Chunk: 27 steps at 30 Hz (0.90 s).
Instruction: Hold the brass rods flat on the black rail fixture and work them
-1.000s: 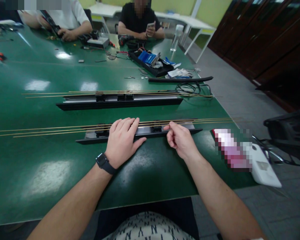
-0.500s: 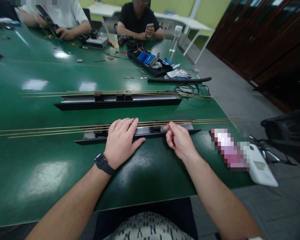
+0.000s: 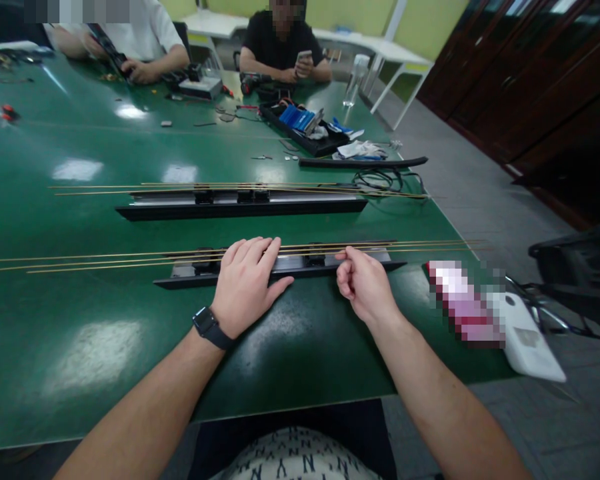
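A long black and silver rail (image 3: 293, 265) lies crosswise on the green table in front of me, with thin golden rods (image 3: 105, 259) running along its top and past both ends. My left hand (image 3: 247, 283) rests over the rail and rods, back upward, thumb apart and fingers stretched out. Farther right, my right hand (image 3: 365, 280) is closed in a pinch at the rods, its fingertips by a golden rod; the exact contact is partly hidden. Black blocks (image 3: 315, 253) sit in the rail between and beside the hands.
Beyond lies a similar rail (image 3: 240, 211) with golden rods, near a coiled black cable (image 3: 380, 180). Farther back are a black strip (image 3: 363, 162), a black tray (image 3: 325, 145) and a clear bottle (image 3: 356, 80). A white object (image 3: 530, 337) lies at the right edge. Two people sit opposite.
The whole view has shifted slightly to the right. Both hands keep the same pose on the rail and rods.
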### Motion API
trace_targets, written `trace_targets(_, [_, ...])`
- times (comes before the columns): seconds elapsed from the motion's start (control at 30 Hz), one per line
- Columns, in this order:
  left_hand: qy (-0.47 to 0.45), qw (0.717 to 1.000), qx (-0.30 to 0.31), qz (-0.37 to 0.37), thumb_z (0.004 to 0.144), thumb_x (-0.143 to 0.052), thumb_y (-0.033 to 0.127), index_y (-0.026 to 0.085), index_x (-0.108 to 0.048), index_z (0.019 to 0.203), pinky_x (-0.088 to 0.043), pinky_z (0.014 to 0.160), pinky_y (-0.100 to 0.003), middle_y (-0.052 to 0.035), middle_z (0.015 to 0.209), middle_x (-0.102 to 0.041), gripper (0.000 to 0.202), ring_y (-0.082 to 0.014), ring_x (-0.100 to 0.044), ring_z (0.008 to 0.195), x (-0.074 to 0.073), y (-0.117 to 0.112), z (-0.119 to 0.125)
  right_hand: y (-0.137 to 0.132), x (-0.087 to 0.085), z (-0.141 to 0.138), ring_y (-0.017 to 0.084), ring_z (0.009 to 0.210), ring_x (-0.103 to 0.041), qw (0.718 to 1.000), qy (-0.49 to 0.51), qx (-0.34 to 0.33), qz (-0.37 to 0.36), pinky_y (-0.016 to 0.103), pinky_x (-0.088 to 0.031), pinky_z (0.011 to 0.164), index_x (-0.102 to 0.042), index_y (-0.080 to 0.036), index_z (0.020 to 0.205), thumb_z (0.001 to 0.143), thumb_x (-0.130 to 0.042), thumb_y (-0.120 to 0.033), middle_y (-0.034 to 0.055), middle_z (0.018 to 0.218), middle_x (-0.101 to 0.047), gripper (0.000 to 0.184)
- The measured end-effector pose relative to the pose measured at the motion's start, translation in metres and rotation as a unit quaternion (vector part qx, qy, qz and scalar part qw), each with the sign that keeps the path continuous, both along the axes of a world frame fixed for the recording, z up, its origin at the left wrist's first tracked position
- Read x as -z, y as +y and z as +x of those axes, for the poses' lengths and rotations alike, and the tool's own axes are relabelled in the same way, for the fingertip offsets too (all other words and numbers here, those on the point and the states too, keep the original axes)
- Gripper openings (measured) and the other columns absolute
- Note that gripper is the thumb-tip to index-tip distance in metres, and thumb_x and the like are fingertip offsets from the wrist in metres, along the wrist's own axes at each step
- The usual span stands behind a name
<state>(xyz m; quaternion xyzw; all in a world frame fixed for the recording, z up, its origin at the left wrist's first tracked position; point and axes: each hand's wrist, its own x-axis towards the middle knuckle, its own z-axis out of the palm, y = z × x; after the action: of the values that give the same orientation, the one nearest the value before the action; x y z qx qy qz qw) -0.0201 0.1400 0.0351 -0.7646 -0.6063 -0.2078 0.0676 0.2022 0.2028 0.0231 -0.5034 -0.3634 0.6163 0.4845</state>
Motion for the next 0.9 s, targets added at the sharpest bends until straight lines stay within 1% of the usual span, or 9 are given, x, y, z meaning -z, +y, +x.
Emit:
trace_targets(0.17, [-0.004, 1.0, -0.005, -0.002, 0.094, -0.065, 0.047, 0.014, -0.052, 0.146, -0.035, 0.117, -0.051, -0.016, 0.139, -0.063, 0.063, -0.0339, -0.055, 0.133, 0.0003, -0.0003, 0.0002, 0.0002, -0.0005, 0.0002, 0.007, 0.027, -0.037, 1.0, -0.001, -0.018, 0.01, 0.018, -0.019, 0.028, -0.066, -0.015, 0.085, 0.087, -0.07, -0.044, -0.0046, 0.043, -0.054, 0.029])
trace_targets(0.4, [-0.002, 1.0, -0.008, -0.006, 0.094, -0.063, 0.048, 0.014, -0.052, 0.147, -0.034, 0.118, -0.051, -0.0153, 0.14, -0.063, 0.064, -0.0336, -0.054, 0.134, 0.0015, -0.0003, -0.0002, -0.0006, -0.004, 0.0013, 0.007, 0.028, -0.038, 0.998, -0.032, -0.046, 0.01, 0.017, -0.018, 0.028, -0.068, -0.014, 0.084, 0.085, -0.074, -0.05, -0.0041, 0.044, -0.055, 0.036])
trace_targets(0.67, [-0.007, 1.0, -0.006, -0.005, 0.094, -0.064, 0.047, 0.015, -0.052, 0.147, -0.034, 0.118, -0.05, -0.015, 0.139, -0.063, 0.063, -0.0332, -0.054, 0.133, 0.0008, -0.0006, 0.0002, 0.0006, -0.0029, -0.0012, 0.008, 0.027, -0.038, 1.0, -0.015, -0.009, -0.005, 0.018, -0.019, 0.028, -0.065, -0.015, 0.081, 0.09, -0.066, -0.044, -0.0035, 0.042, -0.054, 0.031])
trace_targets(0.77, [-0.008, 1.0, -0.006, -0.007, 0.093, -0.065, 0.047, 0.016, -0.052, 0.146, -0.034, 0.118, -0.05, -0.015, 0.139, -0.063, 0.063, -0.0333, -0.054, 0.133, 0.0002, -0.0007, 0.0002, 0.0008, -0.0027, -0.0003, 0.008, 0.027, -0.038, 1.0, -0.016, -0.015, -0.001, 0.018, -0.019, 0.028, -0.065, -0.015, 0.081, 0.09, -0.066, -0.043, -0.0032, 0.043, -0.055, 0.03])
trace_targets(0.9, [-0.015, 1.0, -0.008, -0.01, 0.093, -0.065, 0.047, 0.017, -0.052, 0.147, -0.034, 0.117, -0.051, -0.0153, 0.139, -0.063, 0.062, -0.0342, -0.054, 0.133, 0.0, -0.0005, 0.0007, 0.0001, -0.0042, 0.001, 0.007, 0.028, -0.037, 0.999, -0.024, -0.034, 0.004, 0.018, -0.019, 0.028, -0.066, -0.015, 0.081, 0.086, -0.071, -0.048, -0.0034, 0.043, -0.055, 0.034])
